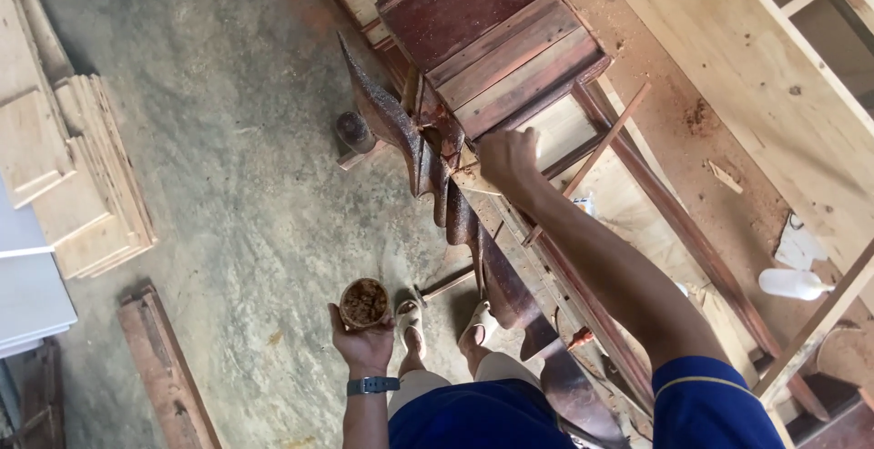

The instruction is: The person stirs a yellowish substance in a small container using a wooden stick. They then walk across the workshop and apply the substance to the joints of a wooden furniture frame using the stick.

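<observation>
Cup (364,302) of brown paste sits light and rigid in left hand (364,347), fingers curled under it w/ open top spillable; right hand (508,159) fingers press carved, heavy-looking wood furniture (492,39).

Grey concrete floor (246,194), dusty. Stack of pale boards (86,176) lies at its left edge, one dark plank (164,372) near the bottom left, a dark wooden furniture frame (510,76) stands at right.

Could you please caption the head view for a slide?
Left hand holds a cup of brown filler; right hand presses on dark carved furniture.
</observation>
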